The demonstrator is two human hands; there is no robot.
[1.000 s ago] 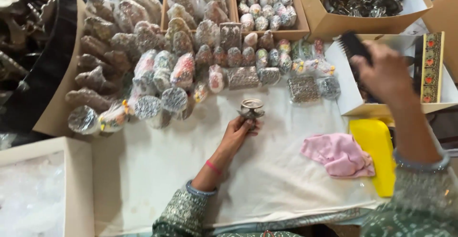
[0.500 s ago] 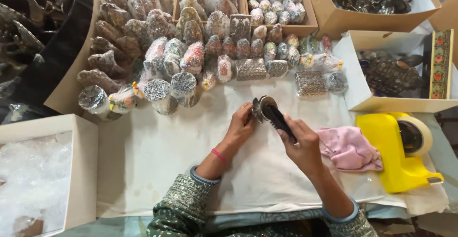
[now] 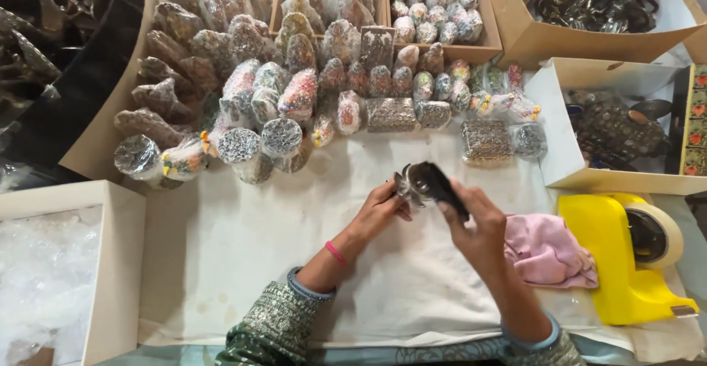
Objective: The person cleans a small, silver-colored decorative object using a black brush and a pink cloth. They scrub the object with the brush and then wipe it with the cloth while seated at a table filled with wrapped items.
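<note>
Holding a small silver metal cup (image 3: pixel 414 182) tipped on its side, left hand (image 3: pixel 379 208) has fingers closed around its base, above the middle of the white cloth (image 3: pixel 243 263) on the table. Right hand (image 3: pixel 475 222) is closed around a black brush (image 3: pixel 440 186), bristle end pressed against the cup's mouth. Both hands meet at the cup, just off the cloth. Pink rag (image 3: pixel 549 250) lies crumpled just right of the right hand, touching the yellow tape dispenser (image 3: pixel 622 263) with its tape roll. Behind the cup, rows of plastic-wrapped ornaments (image 3: pixel 294 79) crowd the far side of the table, some in two brown trays (image 3: pixel 490 38). Open cardboard box (image 3: pixel 530 38) of dark metal pieces sits far right; white box (image 3: pixel 563 141) with more metal pieces is below it. Near left, white box of bubble wrap (image 3: pixel 44 285).
</note>
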